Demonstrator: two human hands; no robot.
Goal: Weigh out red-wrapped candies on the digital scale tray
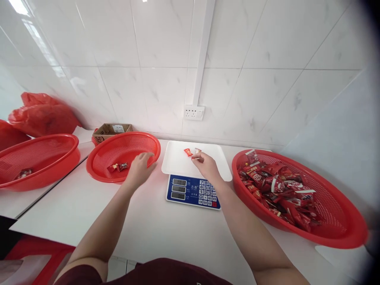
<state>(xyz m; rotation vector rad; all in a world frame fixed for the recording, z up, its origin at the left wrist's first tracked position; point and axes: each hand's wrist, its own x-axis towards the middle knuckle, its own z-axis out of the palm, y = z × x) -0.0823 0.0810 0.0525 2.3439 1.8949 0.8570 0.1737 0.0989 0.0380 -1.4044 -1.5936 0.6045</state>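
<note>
My right hand (204,163) is over the white tray of a digital scale (194,193), its thumb and fingertips pinched together at the corner of a small red sweet packet (188,152). A pale, gold-edged packet (197,150) lies beside it, partly hidden by my fingers. My left hand (141,168) hovers at the right side of a red perforated basket (124,136), fingers apart and holding nothing. A few wrapped sweets (118,167) lie in that basket. The scale's blue panel has several lit readouts and a keypad, partly covered by my right wrist.
At the right, a large red basket (341,233) holds a heap of red-wrapped snacks (279,190). Another red basket (63,158) with a few pieces stands at the left. Behind are an open cardboard box (111,131), red plastic bags (44,114) and a tiled wall with a socket (194,113).
</note>
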